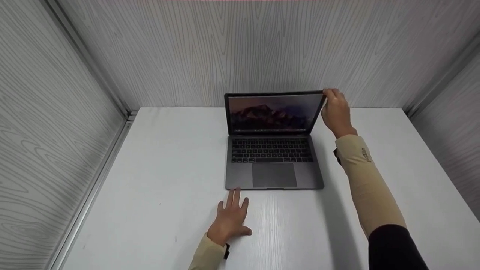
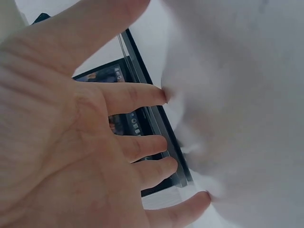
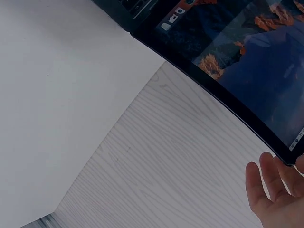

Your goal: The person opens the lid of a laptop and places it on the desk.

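A grey laptop (image 1: 274, 176) stands unfolded on the white table, its lit screen (image 1: 275, 112) tilted up and showing a mountain picture. My right hand (image 1: 336, 112) grips the screen's top right corner. In the right wrist view that hand (image 3: 280, 190) has its fingers at the lid's corner, with the thumb partly cut off by the frame edge. My left hand (image 1: 229, 220) lies with spread fingers just in front of the laptop's base, fingertips at its front left edge. The left wrist view shows its palm (image 2: 80, 142) and extended fingers, with the laptop partly hidden behind them.
The white table (image 1: 168, 157) reaches to a wood-grain back panel (image 1: 225, 45). Similar panels rise at the left (image 1: 48, 123) and right (image 1: 450, 123), with a metal rail (image 1: 93, 191) along the left table edge. The laptop's lid stands near the back panel.
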The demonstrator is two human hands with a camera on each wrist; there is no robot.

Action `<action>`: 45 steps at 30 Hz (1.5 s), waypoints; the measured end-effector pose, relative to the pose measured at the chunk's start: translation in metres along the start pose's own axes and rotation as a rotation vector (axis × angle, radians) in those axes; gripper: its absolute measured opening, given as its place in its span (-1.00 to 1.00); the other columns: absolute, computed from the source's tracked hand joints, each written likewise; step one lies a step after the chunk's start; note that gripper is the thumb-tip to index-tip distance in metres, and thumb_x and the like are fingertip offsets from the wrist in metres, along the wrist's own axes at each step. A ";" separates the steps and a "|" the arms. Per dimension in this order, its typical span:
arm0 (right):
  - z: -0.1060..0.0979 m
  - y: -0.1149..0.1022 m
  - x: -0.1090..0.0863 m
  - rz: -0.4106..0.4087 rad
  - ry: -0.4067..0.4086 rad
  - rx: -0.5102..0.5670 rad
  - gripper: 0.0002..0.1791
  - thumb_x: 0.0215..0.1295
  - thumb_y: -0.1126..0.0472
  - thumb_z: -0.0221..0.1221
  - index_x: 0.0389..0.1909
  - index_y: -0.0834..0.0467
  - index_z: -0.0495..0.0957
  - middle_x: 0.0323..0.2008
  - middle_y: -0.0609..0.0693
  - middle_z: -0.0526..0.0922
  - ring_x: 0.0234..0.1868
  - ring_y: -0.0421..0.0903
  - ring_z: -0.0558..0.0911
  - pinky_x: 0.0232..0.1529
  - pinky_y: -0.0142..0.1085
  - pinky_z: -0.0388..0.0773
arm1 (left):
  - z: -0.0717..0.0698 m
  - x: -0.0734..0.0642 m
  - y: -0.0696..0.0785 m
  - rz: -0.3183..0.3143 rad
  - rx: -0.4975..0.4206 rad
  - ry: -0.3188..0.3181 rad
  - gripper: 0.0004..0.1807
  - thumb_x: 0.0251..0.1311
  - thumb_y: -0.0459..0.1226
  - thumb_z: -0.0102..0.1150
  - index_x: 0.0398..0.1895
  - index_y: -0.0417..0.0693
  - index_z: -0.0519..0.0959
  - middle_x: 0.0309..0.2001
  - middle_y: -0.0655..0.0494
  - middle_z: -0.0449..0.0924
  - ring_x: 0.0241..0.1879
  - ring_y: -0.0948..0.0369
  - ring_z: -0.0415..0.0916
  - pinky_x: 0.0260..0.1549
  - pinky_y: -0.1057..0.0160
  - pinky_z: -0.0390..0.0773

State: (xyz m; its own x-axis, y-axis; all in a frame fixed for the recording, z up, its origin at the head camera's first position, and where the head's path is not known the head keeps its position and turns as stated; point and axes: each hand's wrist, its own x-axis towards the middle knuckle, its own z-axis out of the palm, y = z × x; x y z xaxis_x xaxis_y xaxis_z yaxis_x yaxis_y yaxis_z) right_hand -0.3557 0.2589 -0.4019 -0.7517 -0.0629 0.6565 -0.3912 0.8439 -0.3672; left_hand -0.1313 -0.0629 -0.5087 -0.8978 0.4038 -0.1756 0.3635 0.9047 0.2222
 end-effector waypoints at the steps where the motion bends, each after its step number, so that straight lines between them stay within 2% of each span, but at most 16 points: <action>1: 0.000 -0.001 0.000 0.002 -0.019 -0.001 -0.61 0.34 0.63 -0.17 0.08 0.54 0.51 0.04 0.47 0.54 0.04 0.42 0.54 0.08 0.19 0.47 | 0.000 0.000 0.000 -0.002 -0.002 -0.006 0.03 -0.12 0.03 0.64 0.40 -0.26 0.41 0.48 -0.37 0.07 0.49 -0.23 0.02 0.20 -0.30 0.34; 7: 0.006 0.001 -0.001 0.031 -0.125 -0.017 -0.47 0.32 0.64 -0.22 0.30 0.51 0.38 0.21 0.48 0.43 0.16 0.45 0.45 0.10 0.23 0.44 | 0.001 0.001 -0.001 -0.020 -0.032 -0.040 0.04 -0.12 0.02 0.64 0.42 -0.27 0.39 0.50 -0.38 0.03 0.51 -0.24 -0.04 0.23 -0.32 0.30; 13: 0.015 0.006 -0.007 0.107 -0.250 -0.018 -0.30 0.34 0.60 -0.18 0.53 0.37 0.09 0.25 0.54 0.36 0.20 0.50 0.39 -0.02 0.32 0.45 | 0.001 0.002 -0.003 -0.016 -0.028 -0.034 0.06 -0.12 0.03 0.64 0.42 -0.26 0.38 0.51 -0.37 0.00 0.52 -0.22 -0.03 0.24 -0.33 0.28; 20: 0.035 0.018 -0.024 0.262 -0.547 0.091 -0.24 0.34 0.53 -0.27 0.59 0.28 -0.09 0.37 0.60 0.15 0.35 0.53 0.20 0.23 0.29 0.27 | 0.003 0.001 -0.004 -0.014 -0.065 -0.044 0.06 -0.13 0.01 0.65 0.43 -0.28 0.37 0.52 -0.37 -0.02 0.52 -0.21 -0.05 0.24 -0.35 0.25; 27: 0.046 0.026 -0.034 0.339 -0.684 0.046 -0.20 0.37 0.50 -0.23 0.62 0.19 -0.17 0.35 0.62 0.15 0.31 0.55 0.24 0.15 0.28 0.34 | 0.004 0.002 -0.005 -0.009 -0.045 -0.060 0.07 -0.11 0.04 0.63 0.44 -0.25 0.36 0.53 -0.35 -0.03 0.53 -0.19 -0.06 0.24 -0.34 0.26; 30: 0.050 0.030 -0.035 0.371 -0.757 0.023 -0.20 0.38 0.47 -0.26 0.63 0.14 -0.21 0.39 0.62 0.08 0.22 0.55 0.32 0.06 0.26 0.39 | 0.003 0.004 -0.008 -0.001 -0.033 -0.047 0.06 -0.11 0.05 0.63 0.44 -0.25 0.36 0.52 -0.35 -0.03 0.52 -0.19 -0.05 0.23 -0.34 0.28; 33: 0.052 0.034 -0.038 0.408 -0.826 0.014 -0.22 0.42 0.42 -0.27 0.63 0.12 -0.22 0.44 0.60 0.01 0.25 0.55 0.30 0.07 0.26 0.39 | 0.003 0.004 -0.009 0.002 -0.035 -0.038 0.07 -0.12 0.05 0.64 0.43 -0.27 0.37 0.52 -0.35 -0.03 0.52 -0.19 -0.04 0.22 -0.34 0.29; 39: 0.057 0.036 -0.047 0.465 -0.881 0.013 -0.24 0.43 0.35 -0.27 0.63 0.11 -0.19 0.47 0.55 0.00 0.44 0.56 0.02 0.30 0.38 0.15 | 0.005 0.003 -0.010 -0.007 -0.046 -0.040 0.07 -0.13 0.05 0.64 0.43 -0.26 0.37 0.52 -0.34 -0.03 0.52 -0.19 -0.05 0.23 -0.33 0.28; 45: 0.066 0.033 -0.052 0.539 -0.893 -0.062 -0.26 0.49 0.31 -0.30 0.64 0.06 -0.24 0.47 0.51 0.01 0.45 0.49 0.03 0.35 0.37 0.05 | 0.004 0.002 -0.009 -0.007 -0.051 -0.044 0.07 -0.12 0.04 0.64 0.43 -0.27 0.37 0.53 -0.34 -0.03 0.53 -0.19 -0.05 0.24 -0.33 0.27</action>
State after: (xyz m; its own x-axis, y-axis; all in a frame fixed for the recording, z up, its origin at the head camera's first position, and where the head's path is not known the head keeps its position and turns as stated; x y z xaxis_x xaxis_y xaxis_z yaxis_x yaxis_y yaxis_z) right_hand -0.3648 0.2550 -0.4913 -0.9475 -0.0198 -0.3193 0.1213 0.9013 -0.4159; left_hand -0.1356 -0.0692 -0.5148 -0.8879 0.4042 -0.2195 0.3432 0.8999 0.2689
